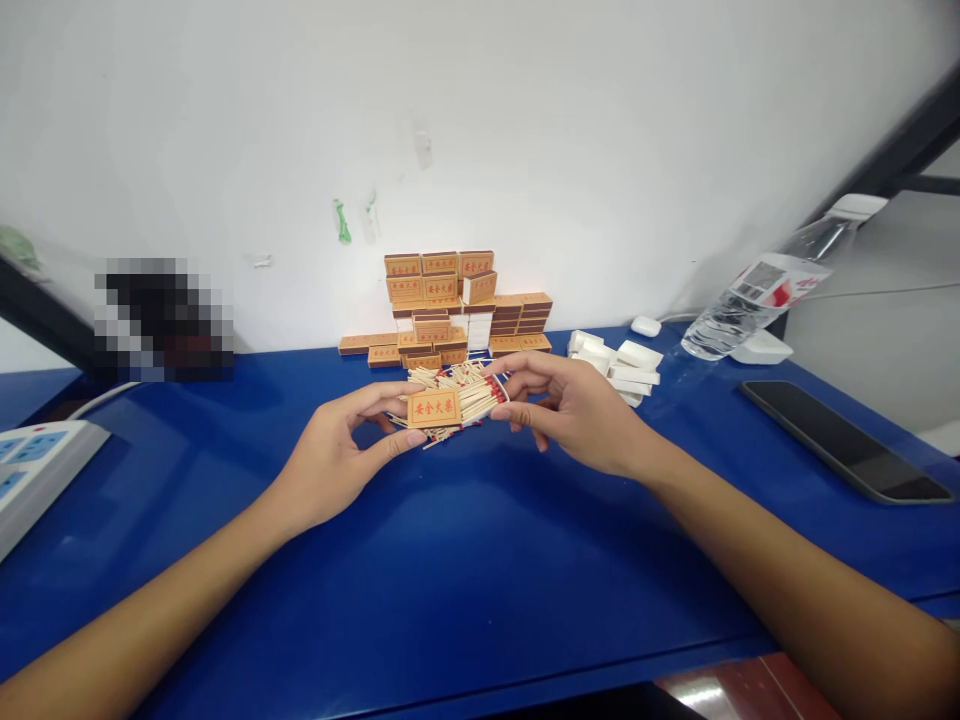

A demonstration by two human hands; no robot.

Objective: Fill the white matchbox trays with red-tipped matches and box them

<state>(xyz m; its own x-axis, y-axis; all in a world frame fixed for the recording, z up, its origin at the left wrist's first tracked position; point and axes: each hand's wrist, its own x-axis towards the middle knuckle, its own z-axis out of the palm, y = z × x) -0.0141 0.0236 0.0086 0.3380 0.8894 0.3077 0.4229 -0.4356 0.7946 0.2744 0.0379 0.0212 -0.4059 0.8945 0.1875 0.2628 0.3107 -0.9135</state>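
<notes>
My left hand (341, 445) pinches an orange matchbox sleeve (433, 407) between thumb and fingers, just above the blue table (465, 560). A white inner tray full of red-tipped matches (480, 397) sticks out of the sleeve's right end. My right hand (574, 405) grips that tray end with curled fingers. A loose pile of matches (450, 377) lies on the table just behind the box.
Stacked orange matchboxes (450, 300) stand against the white wall. Several white empty trays (622, 365) lie to their right. A tilted water bottle (757, 295), a black phone (844, 440) at right and a power strip (34, 465) at far left share the table.
</notes>
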